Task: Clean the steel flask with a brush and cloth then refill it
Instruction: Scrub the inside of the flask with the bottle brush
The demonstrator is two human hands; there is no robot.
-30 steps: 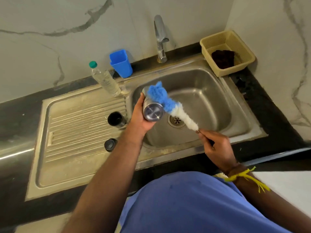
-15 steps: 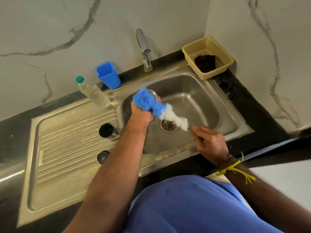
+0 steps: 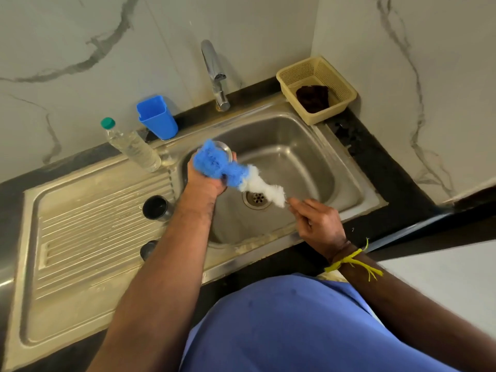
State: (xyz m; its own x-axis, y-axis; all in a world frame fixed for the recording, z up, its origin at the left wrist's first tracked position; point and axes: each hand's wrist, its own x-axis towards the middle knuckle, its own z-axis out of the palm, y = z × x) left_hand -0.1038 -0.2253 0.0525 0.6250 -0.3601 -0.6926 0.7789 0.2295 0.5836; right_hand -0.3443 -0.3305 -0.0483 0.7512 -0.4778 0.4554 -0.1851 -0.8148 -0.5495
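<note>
Head view: since a second ago, round steel flask turned mouth-up; blue-and-white bristle brush now lies across its rim, over stainless sink basin. Left hand grasps flask. Right hand pinches brush handle.

- The left hand grips the steel flask over the sink.
- The right hand pinches the brush handle; its blue bristles lie across the flask's rim.
- At 10 o'clock from the flask: bottle, blue cup.
</note>
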